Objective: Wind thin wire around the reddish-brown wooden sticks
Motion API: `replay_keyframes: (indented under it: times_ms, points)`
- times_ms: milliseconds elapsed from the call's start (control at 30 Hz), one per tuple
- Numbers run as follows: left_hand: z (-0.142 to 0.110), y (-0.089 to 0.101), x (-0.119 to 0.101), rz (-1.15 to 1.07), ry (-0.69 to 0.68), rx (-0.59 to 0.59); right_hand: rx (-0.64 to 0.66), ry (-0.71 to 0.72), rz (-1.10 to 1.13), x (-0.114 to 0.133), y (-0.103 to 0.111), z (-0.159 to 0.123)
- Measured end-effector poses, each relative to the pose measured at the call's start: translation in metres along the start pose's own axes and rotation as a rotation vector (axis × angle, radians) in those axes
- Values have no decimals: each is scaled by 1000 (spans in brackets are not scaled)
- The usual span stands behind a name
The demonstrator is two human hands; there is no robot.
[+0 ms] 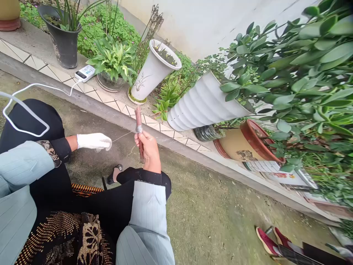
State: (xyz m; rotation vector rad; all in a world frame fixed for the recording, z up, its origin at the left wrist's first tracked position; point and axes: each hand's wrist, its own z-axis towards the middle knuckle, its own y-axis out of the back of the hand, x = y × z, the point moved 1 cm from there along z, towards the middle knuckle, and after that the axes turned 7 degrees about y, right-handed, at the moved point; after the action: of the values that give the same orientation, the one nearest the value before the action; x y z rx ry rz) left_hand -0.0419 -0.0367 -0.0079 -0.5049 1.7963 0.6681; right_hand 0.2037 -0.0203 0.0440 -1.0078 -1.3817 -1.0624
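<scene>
My right hand (149,148) is closed around a short brown wooden stick (138,117), held nearly upright. Silvery thin wire or thread is wound in a band (138,129) round the stick, just above my fingers. From that band a taut thin strand (122,137) runs left to my left hand (95,141), which wears a white glove. The gloved fingers are closed together at the strand's end; how they grip it is hidden.
A tiled ledge (124,110) runs diagonally ahead, bearing a dark pot (65,48), a white pot (149,79), a ribbed white planter (201,101) and a white device (85,73) with a cable (55,87). Another person's red shoes (265,240) are at lower right.
</scene>
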Motion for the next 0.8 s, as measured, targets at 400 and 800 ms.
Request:
replay_keyframes:
  times_ms: [400, 800]
  points:
    - [-7, 10, -18, 63, -76, 8, 300, -259, -953, -28, -16, 8]
    - [5, 18, 11, 95, 2, -181, 836, -216, -219, -8, -35, -8]
